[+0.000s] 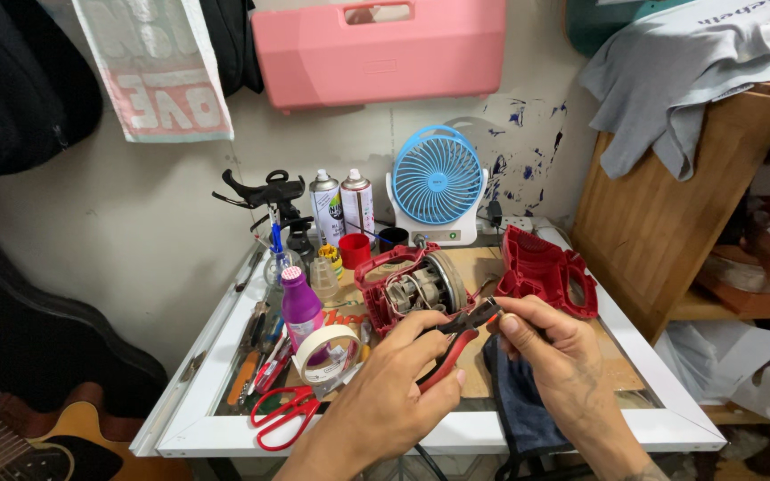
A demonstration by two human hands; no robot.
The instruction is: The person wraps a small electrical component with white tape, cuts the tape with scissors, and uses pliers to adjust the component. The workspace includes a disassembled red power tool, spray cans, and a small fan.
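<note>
Above the tabletop (198, 428), your left hand (398, 392) closed round red-handled pliers (456, 334), your right hand (545, 343) pinching something small at their tip, opened red motor housing (407, 289) just behind, red scissors (282, 414) lying left.

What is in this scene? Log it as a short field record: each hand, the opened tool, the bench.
left hand: grips red-handled pliers
right hand: fingertips pinch at the pliers' tip; what they pinch is too small to tell
opened tool: red housing half, motor parts exposed, behind the hands
loose cover: red, lying to the right
bench: white-framed tabletop
near left: red scissors, tape roll, purple bottle
at back: blue fan, two spray cans
</note>
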